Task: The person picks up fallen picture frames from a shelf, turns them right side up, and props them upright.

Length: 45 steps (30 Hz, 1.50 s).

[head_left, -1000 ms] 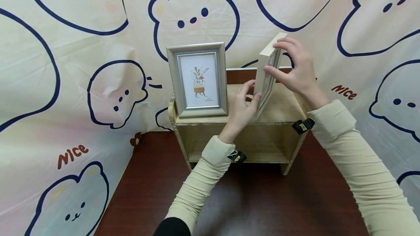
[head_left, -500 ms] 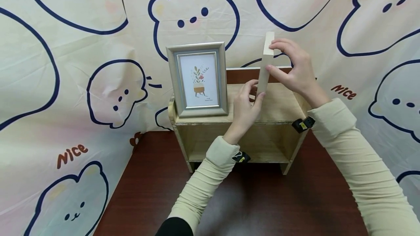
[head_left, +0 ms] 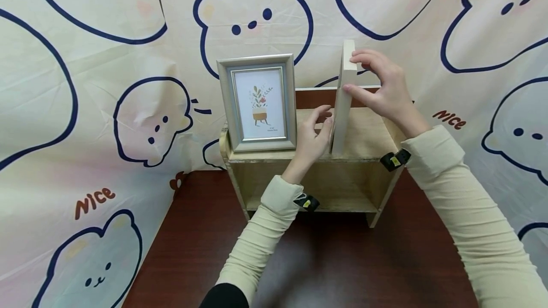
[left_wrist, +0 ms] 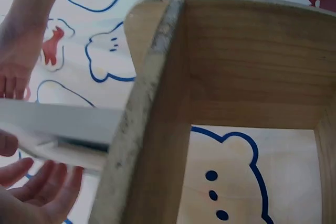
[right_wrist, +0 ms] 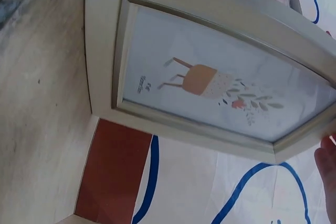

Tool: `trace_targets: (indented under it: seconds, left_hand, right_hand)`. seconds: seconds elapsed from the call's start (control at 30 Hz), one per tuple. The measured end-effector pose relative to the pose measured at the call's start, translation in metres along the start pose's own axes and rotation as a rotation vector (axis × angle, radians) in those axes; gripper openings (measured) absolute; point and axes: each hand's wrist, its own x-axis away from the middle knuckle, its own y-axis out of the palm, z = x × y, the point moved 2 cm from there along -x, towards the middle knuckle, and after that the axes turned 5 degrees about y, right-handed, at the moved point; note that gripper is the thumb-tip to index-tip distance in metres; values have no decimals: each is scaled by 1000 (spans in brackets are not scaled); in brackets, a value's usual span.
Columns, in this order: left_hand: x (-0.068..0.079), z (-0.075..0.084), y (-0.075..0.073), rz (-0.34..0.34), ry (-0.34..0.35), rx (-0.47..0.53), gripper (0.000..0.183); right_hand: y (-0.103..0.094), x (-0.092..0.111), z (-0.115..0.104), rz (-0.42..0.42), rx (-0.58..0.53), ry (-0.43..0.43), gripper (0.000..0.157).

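A cream picture frame [head_left: 341, 122] stands nearly edge-on on top of a small wooden shelf [head_left: 368, 134] in the head view. At its upper corner the right hand [head_left: 384, 84] grips it between thumb and fingers. The frame's front, with a potted-plant print [right_wrist: 205, 80], faces the right wrist camera. On the frame's other side is the left hand [head_left: 311, 140], its fingers loosely bent close to the frame; whether they touch it is unclear. In the left wrist view, these fingers [left_wrist: 47, 184] lie beside the frame's back. A silver-blue picture frame [head_left: 239, 103] stands upright to the left.
The shelf has a lower compartment [head_left: 342, 187] beneath the top board. It stands on a dark red-brown table [head_left: 342, 260]. A cloth backdrop [head_left: 141, 61] with bear drawings hangs close behind and at both sides.
The cream frame has turned from showing some of its front to nearly edge-on, and its lower end has come down to the shelf top. The left hand has drawn slightly leftward off its edge.
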Motion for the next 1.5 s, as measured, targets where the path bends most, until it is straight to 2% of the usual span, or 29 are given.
trace_targets:
  seconds: [0.23, 0.43, 0.63, 0.7, 0.8, 0.9, 0.97, 1.17, 1.23, 1.4, 1.5]
  left_hand:
    - [-3, -13, 1, -103, -140, -16, 38]
    - [-7, -17, 4, -157, -165, -78, 38]
    - [-12, -14, 2, -199, -106, -183, 35]
    - [-12, -10, 0, -196, -52, -257, 35]
    - [-13, -5, -2, -175, 41, -421, 33]
    - [-13, 0, -5, -166, 89, -546, 33]
    - [-14, 1, -5, -186, 75, -556, 34]
    - [-15, 1, -6, -293, -26, -492, 43]
    - [-16, 0, -6, -317, -22, -506, 42]
    - [-15, -2, -5, -333, 24, -516, 41]
    - [-14, -2, -6, -333, 45, -503, 43]
  right_hand:
    - [-5, -3, 11, -53, -118, 96, 45]
    - [-7, -3, 7, -59, -180, 141, 44]
    - [-6, -3, 14, -42, -232, 121, 45]
    - [-5, -2, 14, -37, -244, 116, 45]
    - [-4, -2, 13, -33, -249, 113, 44]
    - [-3, -2, 12, -32, -249, 102, 43]
    - [-2, -3, 11, -36, -241, 94, 42]
    - [1, -4, 9, -27, -212, 68, 42]
    - [3, -4, 8, -9, -169, 66, 44]
    - [9, -3, 4, 24, 44, 52, 52]
    - [11, -4, 2, 26, 88, 32, 52]
